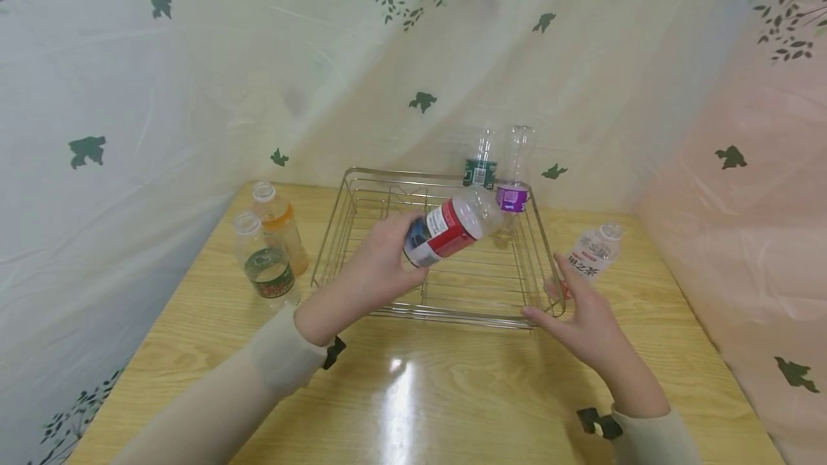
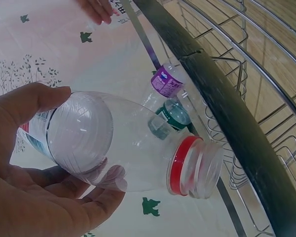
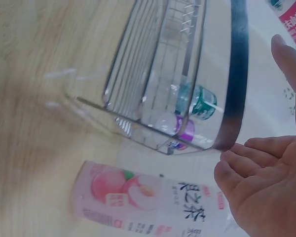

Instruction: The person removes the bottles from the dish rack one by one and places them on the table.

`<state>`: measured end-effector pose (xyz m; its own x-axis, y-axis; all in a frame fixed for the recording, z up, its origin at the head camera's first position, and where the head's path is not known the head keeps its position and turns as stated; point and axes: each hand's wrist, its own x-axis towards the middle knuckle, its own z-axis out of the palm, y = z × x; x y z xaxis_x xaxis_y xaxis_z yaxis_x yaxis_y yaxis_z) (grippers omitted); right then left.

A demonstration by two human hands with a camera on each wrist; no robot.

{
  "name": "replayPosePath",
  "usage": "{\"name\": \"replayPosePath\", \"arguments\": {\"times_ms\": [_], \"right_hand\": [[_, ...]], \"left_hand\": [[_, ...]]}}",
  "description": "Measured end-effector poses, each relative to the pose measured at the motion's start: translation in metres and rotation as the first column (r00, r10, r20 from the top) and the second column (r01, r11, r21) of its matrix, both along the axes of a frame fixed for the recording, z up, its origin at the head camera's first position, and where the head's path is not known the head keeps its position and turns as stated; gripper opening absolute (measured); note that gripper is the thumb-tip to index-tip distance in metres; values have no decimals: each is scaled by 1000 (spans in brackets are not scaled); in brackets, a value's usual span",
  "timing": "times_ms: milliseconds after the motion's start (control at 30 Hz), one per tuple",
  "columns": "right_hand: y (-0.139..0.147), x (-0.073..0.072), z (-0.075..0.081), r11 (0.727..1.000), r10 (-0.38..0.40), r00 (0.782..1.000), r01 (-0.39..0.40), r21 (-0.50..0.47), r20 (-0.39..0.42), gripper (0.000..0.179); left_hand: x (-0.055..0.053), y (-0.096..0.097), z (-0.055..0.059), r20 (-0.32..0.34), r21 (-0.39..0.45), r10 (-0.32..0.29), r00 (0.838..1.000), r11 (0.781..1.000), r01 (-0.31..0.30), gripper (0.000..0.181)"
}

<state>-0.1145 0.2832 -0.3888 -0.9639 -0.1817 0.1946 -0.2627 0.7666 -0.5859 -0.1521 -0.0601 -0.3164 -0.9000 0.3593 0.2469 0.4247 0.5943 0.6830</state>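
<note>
Left hand (image 1: 377, 253) grips a clear plastic bottle (image 1: 455, 224) — uncapped, red neck ring (image 2: 183, 164), red-and-white label (image 1: 447, 232) — right hand (image 1: 584, 320) spreading its fingers.

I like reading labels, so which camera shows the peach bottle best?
The right wrist view: the peach bottle appears large there, its printed peaches clear. The head view shows it smaller, partly behind the right hand; the left wrist view, only a label scrap.

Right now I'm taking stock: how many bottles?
6: red-labelled bottle in the left hand; orange-banded bottle and dark-labelled bottle left of the rack; green-labelled bottle and purple-labelled bottle at its far right corner; peach bottle right of it.
</note>
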Motion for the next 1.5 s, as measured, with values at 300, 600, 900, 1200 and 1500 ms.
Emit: {"name": "replayPosePath", "arguments": {"times_ms": [300,600,900,1200,1500], "right_hand": [[-14,0,14,998,57,979,-61,-16,-195,108],[-31,2,34,992,121,933,-122,17,-338,113],[-41,2,48,986,169,912,-153,73,-373,113],[-51,2,58,978,208,900,-182,103,-383,114],[-61,1,63,968,252,866,-219,126,-432,102]], "left_hand": [[3,0,0,-1,-57,9,1000,998,-9,77],[5,2,0,-36,-103,-12,999,995,8,74],[6,4,1,-66,-196,-55,996,980,41,72],[9,4,0,-66,-262,-43,997,965,24,78],[10,4,-1,-123,-322,-74,990,946,31,75]]}}
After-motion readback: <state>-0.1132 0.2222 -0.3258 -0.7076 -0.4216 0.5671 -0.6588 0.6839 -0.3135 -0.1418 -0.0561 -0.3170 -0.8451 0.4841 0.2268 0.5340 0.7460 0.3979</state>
